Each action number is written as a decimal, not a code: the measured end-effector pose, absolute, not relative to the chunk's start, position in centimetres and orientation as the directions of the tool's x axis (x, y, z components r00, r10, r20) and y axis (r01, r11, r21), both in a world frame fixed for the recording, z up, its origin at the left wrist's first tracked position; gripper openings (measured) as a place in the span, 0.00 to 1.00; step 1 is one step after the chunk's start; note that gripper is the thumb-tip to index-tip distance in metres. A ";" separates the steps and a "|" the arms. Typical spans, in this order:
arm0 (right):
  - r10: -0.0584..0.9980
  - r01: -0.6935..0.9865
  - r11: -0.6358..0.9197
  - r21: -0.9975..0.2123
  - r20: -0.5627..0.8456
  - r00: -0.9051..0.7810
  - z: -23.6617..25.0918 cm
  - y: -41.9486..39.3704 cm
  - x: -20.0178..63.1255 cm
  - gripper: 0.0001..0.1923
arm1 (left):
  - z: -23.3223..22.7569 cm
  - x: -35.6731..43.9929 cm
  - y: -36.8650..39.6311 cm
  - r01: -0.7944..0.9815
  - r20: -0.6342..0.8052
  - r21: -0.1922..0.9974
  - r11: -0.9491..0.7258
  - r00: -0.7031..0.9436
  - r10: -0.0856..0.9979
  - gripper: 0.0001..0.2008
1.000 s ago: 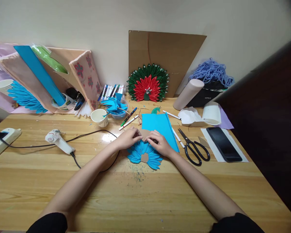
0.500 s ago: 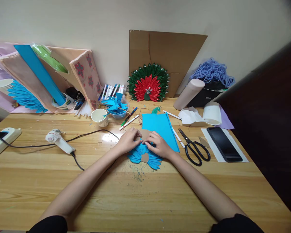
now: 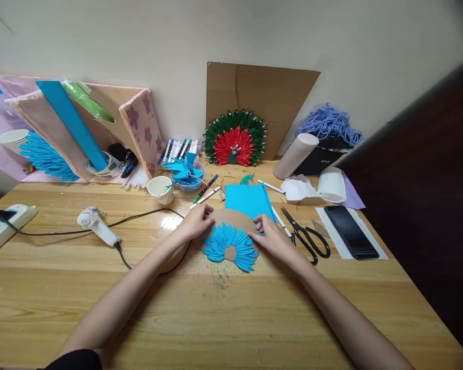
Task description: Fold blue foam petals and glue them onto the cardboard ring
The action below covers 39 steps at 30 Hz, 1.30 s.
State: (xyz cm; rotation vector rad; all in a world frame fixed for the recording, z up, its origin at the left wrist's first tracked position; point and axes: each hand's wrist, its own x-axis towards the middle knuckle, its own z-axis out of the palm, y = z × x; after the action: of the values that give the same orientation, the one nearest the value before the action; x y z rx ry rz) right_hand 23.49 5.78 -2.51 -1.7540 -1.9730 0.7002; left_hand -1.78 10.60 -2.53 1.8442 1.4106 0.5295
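Observation:
A semicircular cardboard piece (image 3: 235,218) lies on the table, with blue paper petals (image 3: 227,237) fanned over its lower part around a bare cardboard centre. My left hand (image 3: 198,223) is at the cardboard's left edge, fingers curled and thumb close against the rim. At the right edge, my right hand (image 3: 273,235) grips the board between thumb and bent fingers; a scrap of blue shows beside them. Behind the cardboard lies a blue sheet (image 3: 245,199), partly covered by it. Black-handled scissors (image 3: 306,237) rest to the right of my right hand.
A white glue gun (image 3: 98,226) and its cord lie at left, near a power strip (image 3: 10,228). Farther back stand a paper cup (image 3: 160,190), a bowl of blue scraps (image 3: 191,180) and a red-green petal fan (image 3: 235,141). A phone (image 3: 351,232) lies at right.
My hands have moved apart from the middle of the petals to the two sides of the cardboard, uncovering the upper petals. The view has shifted slightly.

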 end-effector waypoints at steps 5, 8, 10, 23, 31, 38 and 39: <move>0.994 0.768 0.068 -0.637 -0.027 -0.110 -3.1 5.4 23.6 0.15 | -1.4 -1.3 11.1 0.523 -0.220 0.853 0.005 0.351 0.910 0.10; 0.995 0.715 -0.013 -0.699 -0.083 -0.063 -2.1 5.6 24.1 0.18 | -0.6 -1.2 10.8 0.383 -0.202 0.921 0.071 0.315 0.927 0.15; 0.973 0.604 -0.058 -0.795 -0.182 -0.145 -1.0 5.8 24.5 0.17 | -0.1 -1.2 10.6 0.285 -0.184 0.953 0.102 0.279 0.942 0.16; 0.990 0.241 -0.045 -0.969 -0.076 -0.123 2.9 7.0 26.2 0.17 | 5.0 0.8 8.5 0.613 0.427 0.688 -0.389 0.092 0.900 0.08; 0.994 0.191 -0.054 -0.980 -0.070 -0.079 2.1 6.4 26.4 0.15 | 5.3 2.6 7.9 0.784 0.355 0.524 -0.332 0.154 0.922 0.07; 0.989 0.189 -0.043 -0.981 -0.069 -0.133 1.5 6.3 26.5 0.18 | 4.5 2.4 8.3 0.729 0.261 0.595 -0.339 0.224 0.939 0.07; 0.987 0.184 -0.054 -0.981 -0.080 -0.139 1.4 6.3 26.4 0.18 | 4.4 2.4 8.4 0.723 0.255 0.599 -0.344 0.235 0.938 0.08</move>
State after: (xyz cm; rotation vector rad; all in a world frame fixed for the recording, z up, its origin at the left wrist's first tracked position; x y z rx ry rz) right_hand 26.42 6.31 1.42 -1.3215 -1.4213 1.2777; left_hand 2.36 8.38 4.44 2.1580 1.5335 0.8356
